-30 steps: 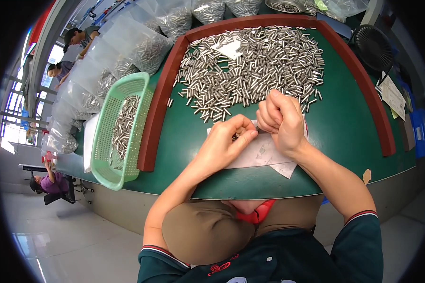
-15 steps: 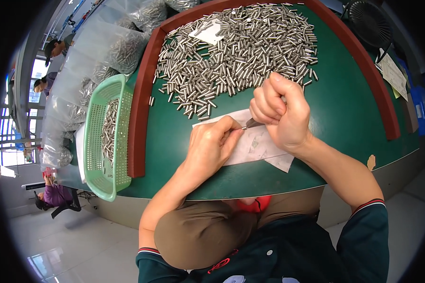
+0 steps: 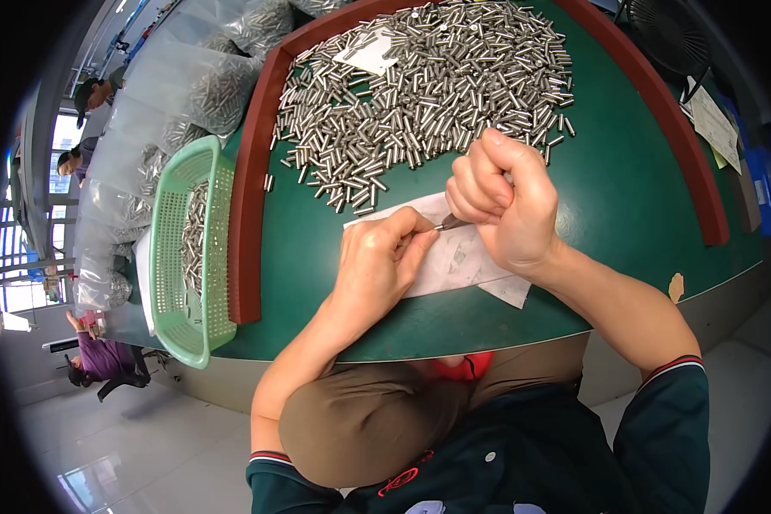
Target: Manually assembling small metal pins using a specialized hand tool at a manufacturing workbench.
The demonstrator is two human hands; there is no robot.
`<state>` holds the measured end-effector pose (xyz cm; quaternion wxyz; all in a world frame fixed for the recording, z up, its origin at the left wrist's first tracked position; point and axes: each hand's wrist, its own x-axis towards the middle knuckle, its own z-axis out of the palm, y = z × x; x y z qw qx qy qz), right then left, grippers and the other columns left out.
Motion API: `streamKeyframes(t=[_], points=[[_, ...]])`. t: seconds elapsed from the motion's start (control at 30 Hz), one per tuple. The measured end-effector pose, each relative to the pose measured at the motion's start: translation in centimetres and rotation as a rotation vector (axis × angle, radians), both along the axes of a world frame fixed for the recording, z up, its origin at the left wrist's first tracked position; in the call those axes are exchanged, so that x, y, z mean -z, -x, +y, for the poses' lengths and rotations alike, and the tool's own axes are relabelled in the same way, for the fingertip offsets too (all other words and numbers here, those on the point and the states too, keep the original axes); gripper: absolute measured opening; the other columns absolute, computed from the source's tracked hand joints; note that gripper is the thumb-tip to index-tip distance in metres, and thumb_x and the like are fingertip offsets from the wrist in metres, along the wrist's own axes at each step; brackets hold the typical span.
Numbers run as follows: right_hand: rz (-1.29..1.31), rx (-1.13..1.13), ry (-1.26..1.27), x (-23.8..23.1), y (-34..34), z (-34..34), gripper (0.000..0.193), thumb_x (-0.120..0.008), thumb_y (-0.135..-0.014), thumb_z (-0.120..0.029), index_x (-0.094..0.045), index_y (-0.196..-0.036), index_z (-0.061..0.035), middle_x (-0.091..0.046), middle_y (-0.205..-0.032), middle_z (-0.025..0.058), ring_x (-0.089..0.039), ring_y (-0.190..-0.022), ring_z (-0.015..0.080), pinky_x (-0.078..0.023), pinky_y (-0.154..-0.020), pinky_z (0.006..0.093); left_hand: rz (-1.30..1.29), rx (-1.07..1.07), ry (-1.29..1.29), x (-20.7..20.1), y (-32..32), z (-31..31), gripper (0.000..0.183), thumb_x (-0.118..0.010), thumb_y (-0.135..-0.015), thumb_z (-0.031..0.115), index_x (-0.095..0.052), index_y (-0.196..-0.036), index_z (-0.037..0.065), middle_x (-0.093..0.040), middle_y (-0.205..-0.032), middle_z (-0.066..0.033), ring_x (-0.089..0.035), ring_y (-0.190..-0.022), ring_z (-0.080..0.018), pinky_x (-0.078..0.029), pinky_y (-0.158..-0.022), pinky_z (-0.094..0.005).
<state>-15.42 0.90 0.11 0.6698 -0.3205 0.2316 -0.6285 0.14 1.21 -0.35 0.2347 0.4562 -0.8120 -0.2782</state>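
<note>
My left hand (image 3: 375, 261) is closed in a pinch, with thumb and forefinger on a small metal pin (image 3: 439, 228) whose end sticks out toward the right. My right hand (image 3: 516, 206) is wrapped in a fist around a slim tool; only its dark, narrow tip (image 3: 456, 222) shows below the fingers, and it meets or nearly meets the pin's end. The tool's handle is hidden in the fist. Beneath both hands lies a pale, smudged sheet (image 3: 463, 261), cloth or paper. Beyond them spreads a large heap of short steel pins (image 3: 437, 103).
Dark red rails (image 3: 250, 214) border the green tabletop (image 3: 625, 197). Left of them stands a green plastic basket (image 3: 164, 257) holding pins, beside clear bags of pins (image 3: 218, 94). A white scrap (image 3: 370, 53) lies on the heap. A black fan (image 3: 666, 38) stands far right.
The whole view has shifted slightly. Both hands keep nearly the same pose, pin and tool tip still close together. A person in purple at far left has moved an arm.
</note>
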Motion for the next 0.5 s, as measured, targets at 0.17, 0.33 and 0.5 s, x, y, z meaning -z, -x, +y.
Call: streamKeyframes(t=[0.17,0.33,0.5], points=[[0.032,0.008,0.027,0.0,-0.2,0.2,0.041,-0.032,-0.087,-0.021,-0.024,-0.047,-0.0125,-0.022,-0.041,-0.0024,-0.016,-0.038,0.0078,-0.016,-0.039,0.0242,0.006,0.009,-0.020,-0.2,0.4,-0.2,0.005,-0.062,-0.071,0.000,-0.058,-0.071,-0.003,-0.048,-0.048,-0.0044,-0.039,-0.042,-0.0071,-0.032,-0.041,-0.0224],[0.125,0.054,0.130,0.1,-0.5,1.0,0.039,-0.036,-0.085,-0.017,-0.028,-0.048,-0.0076,-0.028,-0.044,-0.0016,-0.021,-0.042,0.0069,-0.020,-0.041,0.0241,-0.005,-0.005,-0.031,-0.6,0.9,-0.2,0.009,-0.062,-0.069,0.004,-0.054,-0.066,0.000,-0.049,-0.048,-0.0123,-0.050,-0.042,-0.0272,-0.038,-0.043,-0.0345],[0.237,0.061,0.139,-0.2,-0.8,1.1,0.036,-0.039,-0.083,-0.016,-0.033,-0.050,-0.0023,-0.033,-0.046,0.0003,-0.028,-0.045,0.0064,-0.024,-0.042,0.0248,-0.018,0.016,-0.059,-0.9,0.9,-0.5,0.009,-0.060,-0.069,0.004,-0.053,-0.065,-0.001,-0.051,-0.050,-0.0130,-0.050,-0.044,-0.0291,-0.040,-0.045,-0.0348]])
